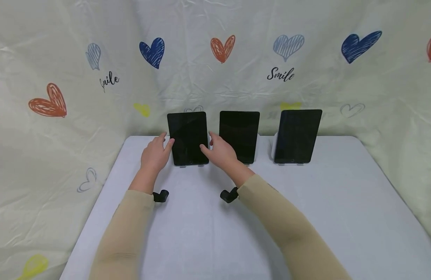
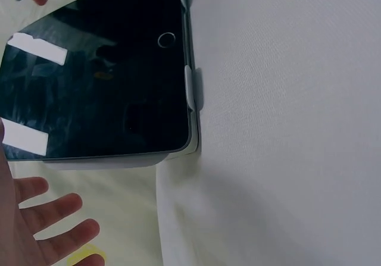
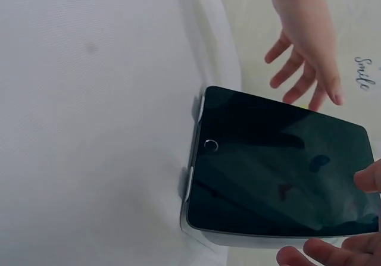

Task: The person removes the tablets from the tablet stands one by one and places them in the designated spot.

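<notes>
Three tablets in a row along the far side of a white tabletop (image 1: 324, 217), each propped on a stand, dark screens facing us. Our attention goes to the left tablet (image 1: 188, 140), at the left end of the row, between the person's two hands. We see it stand near upright, its lower edge on two small lips (image 2: 189, 87) of its stand; home button (image 2: 166, 40) at the bottom, white reflections on the glass.

Left hand (image 1: 155, 153) at the tablet's left side: fingers (image 2: 56, 211) spread wide, fanned out beyond the edge. Right hand (image 1: 223, 152) at its right side, in front of the gap toward the middle tablet (image 1: 239, 130): thumb (image 3: 369, 180) well apart from the fingers, seen over the front of the glass, the fingers along the side edge. We cannot tell whether either hand touches the tablet.

Right tablet (image 1: 298, 136) stands apart from the other two, its top slanting to the right. Tan sleeves (image 1: 122, 237) on both arms, a black piece (image 1: 161, 196) at each wrist. Behind, we note a pale backdrop (image 1: 250, 19) printed with hearts (image 1: 151, 52) and the word "Smile" (image 1: 280, 74).
</notes>
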Demonstrator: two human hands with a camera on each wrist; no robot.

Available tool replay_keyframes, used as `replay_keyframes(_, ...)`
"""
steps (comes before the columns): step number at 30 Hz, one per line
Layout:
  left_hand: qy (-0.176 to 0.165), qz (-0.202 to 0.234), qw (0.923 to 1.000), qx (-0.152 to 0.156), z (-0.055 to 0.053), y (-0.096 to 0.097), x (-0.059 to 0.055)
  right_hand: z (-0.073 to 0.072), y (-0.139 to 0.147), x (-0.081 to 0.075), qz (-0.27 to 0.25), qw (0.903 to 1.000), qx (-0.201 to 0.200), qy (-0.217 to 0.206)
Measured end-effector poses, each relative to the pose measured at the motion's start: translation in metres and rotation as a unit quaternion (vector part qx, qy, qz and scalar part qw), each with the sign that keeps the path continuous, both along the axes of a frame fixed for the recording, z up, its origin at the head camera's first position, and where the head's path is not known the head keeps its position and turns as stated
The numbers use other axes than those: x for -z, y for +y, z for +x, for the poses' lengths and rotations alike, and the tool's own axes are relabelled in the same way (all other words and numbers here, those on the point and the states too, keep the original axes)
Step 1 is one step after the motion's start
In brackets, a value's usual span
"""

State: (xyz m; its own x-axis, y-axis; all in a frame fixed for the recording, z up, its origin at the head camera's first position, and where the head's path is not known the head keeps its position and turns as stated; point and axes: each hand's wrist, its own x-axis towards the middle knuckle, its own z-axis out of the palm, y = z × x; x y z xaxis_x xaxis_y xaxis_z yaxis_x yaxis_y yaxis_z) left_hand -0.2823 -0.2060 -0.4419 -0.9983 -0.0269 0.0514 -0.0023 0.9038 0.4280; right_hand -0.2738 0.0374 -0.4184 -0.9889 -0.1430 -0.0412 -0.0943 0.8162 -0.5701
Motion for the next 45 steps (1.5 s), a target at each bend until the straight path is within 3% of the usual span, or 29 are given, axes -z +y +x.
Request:
replay_keyframes(12, -0.003, 0.000, 1.0000, 0.006, -0.001, 0.007, 0.000, -0.017, -0.009, 0.012, -0.022, 0.9996, 0.010, -0.015)
replay_keyframes(24, 0.007, 0.017, 0.9998, 0.006, 0.001, 0.012, 0.004, -0.015, -0.008, 0.021, -0.056, 0.9981, 0.015, -0.020)
replay_keyframes(29, 0.033, 0.034, 0.9989, 0.000, 0.001, 0.013, 0.004, -0.011, -0.011, 0.021, -0.047, 0.9988, 0.015, 0.001)
replay_keyframes(36, 0.085, 0.044, 0.9950, -0.026, 0.005, 0.010, 0.010, -0.004, -0.010, 0.024, -0.048, 0.9965, 0.022, 0.065)
replay_keyframes(45, 0.127, 0.115, 0.9844, -0.040, 0.007, 0.007, 0.015, -0.003, -0.009, 0.032, -0.064, 0.9928, 0.037, 0.095)
